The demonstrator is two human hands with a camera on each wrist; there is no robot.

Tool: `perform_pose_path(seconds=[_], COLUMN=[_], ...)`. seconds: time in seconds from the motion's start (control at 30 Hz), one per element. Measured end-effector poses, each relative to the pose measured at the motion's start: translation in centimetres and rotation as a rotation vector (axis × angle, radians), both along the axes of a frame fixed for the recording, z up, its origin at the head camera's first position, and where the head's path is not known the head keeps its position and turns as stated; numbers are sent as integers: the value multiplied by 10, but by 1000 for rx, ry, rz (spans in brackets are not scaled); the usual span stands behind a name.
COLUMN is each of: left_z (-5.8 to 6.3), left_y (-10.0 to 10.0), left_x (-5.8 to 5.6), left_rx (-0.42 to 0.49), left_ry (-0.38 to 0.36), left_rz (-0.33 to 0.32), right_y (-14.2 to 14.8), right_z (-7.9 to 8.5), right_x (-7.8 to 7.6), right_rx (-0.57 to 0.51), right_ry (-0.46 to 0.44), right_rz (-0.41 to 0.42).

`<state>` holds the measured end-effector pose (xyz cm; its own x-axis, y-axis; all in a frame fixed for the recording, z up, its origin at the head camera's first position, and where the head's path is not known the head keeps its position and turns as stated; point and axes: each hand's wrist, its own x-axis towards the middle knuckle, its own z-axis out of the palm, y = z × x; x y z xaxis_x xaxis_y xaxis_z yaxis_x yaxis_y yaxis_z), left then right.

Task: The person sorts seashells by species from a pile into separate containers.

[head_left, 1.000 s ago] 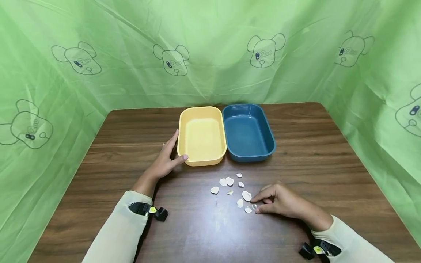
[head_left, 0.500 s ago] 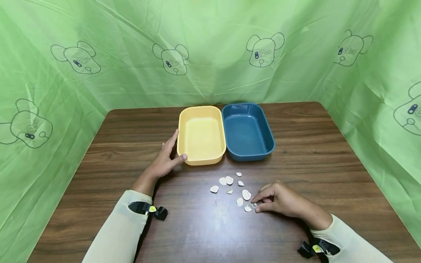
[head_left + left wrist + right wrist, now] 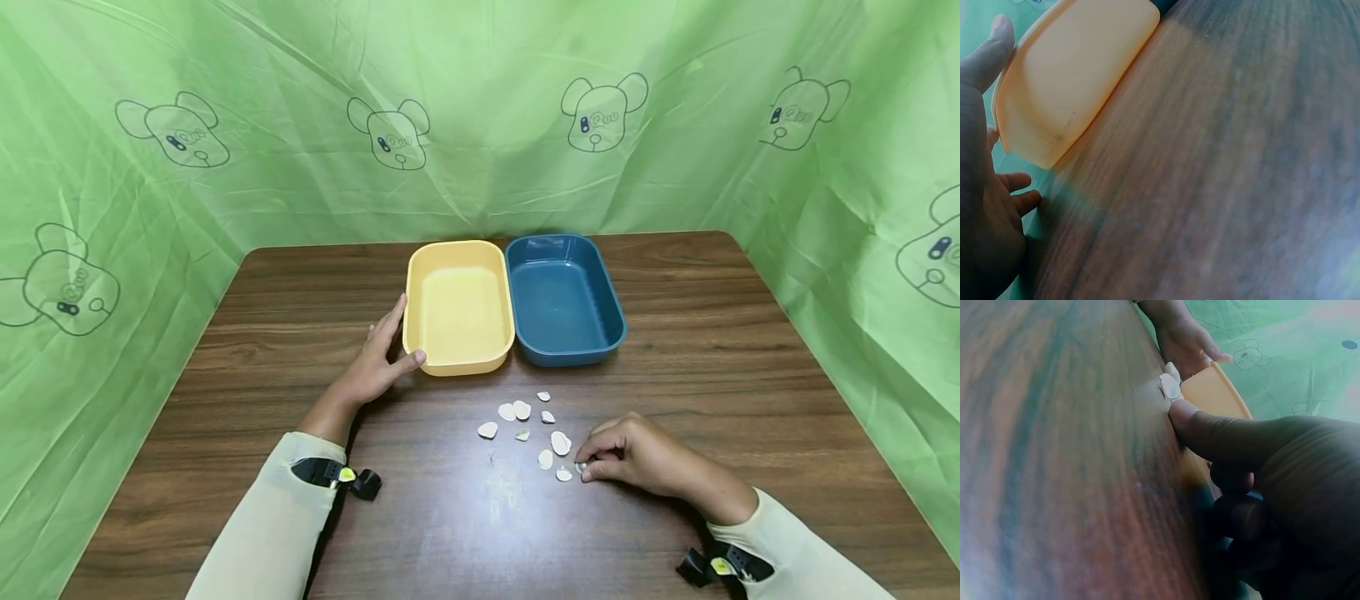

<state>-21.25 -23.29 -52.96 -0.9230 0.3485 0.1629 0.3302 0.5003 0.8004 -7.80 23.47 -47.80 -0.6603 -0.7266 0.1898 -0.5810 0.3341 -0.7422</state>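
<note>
In the head view my left hand rests against the yellow tray, fingers fairly straight along its left side and thumb at the near left corner. The left wrist view shows that thumb by the tray's edge. My right hand is low over the table, thumb and index finger pinching a small whitish shell, mostly hidden by the fingertips. To its left lie several white seashells, among them a larger one, an oval one and a small one.
A blue tray stands right beside the yellow one at the back of the brown wooden table. More shells lie in front of the trays. Green cloth with printed bear heads surrounds the table on the visible sides.
My right thumb and index finger have drawn together around the small shell, which lay between them before. The left hand has stayed at the yellow tray.
</note>
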Motion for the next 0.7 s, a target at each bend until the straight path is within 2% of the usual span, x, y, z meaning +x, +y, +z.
perform_pose_path(seconds=[0.17, 0.4, 0.57, 0.7], left_z=[0, 2, -2, 1], left_y=[0, 2, 1, 0], left_x=[-1, 0, -4, -1], left_rx=[4, 30, 13, 4], left_ry=[-11, -6, -8, -14], left_rz=[0, -17, -9, -7], right_y=[0, 4, 4, 3], right_z=[0, 0, 1, 2], right_x=[0, 1, 1, 0], right_rx=[-10, -109, -175, -250], right_ry=[-30, -104, -79, -47], right_rz=[-18, -59, -91, -79])
